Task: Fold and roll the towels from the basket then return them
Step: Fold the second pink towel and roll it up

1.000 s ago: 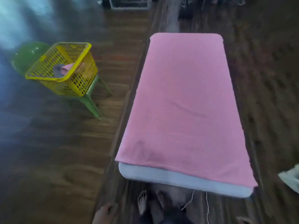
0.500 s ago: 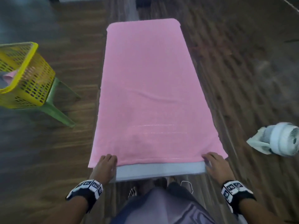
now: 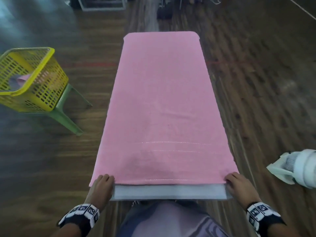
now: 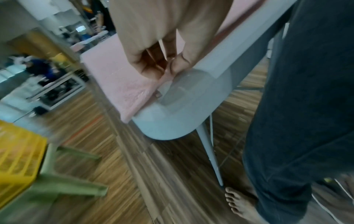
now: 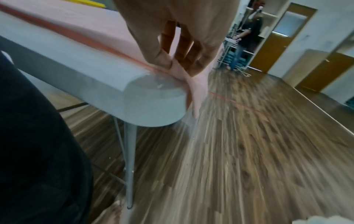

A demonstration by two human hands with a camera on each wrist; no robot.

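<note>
A long pink towel (image 3: 162, 103) lies flat along a narrow grey table (image 3: 169, 192), covering nearly all of it. My left hand (image 3: 102, 185) pinches the towel's near left corner (image 4: 162, 77) between thumb and fingers at the table's rounded end (image 4: 172, 121). My right hand (image 3: 237, 183) pinches the near right corner (image 5: 180, 69), and a flap of towel hangs over the table corner there. The yellow basket (image 3: 42, 93) stands on a green stool at the left, with a bit of pink and grey cloth (image 3: 22, 80) inside.
A white fan (image 3: 301, 170) sits on the wooden floor at the right of the table. The green stool's legs (image 3: 68, 122) splay toward the table's left side. My bare feet (image 4: 239, 203) stand at the near end. A person (image 5: 247, 36) stands far off by a doorway.
A second ago no hand was at the towel. Both hands came up to its near corners and now pinch them. The view has swung to centre on the table.
</note>
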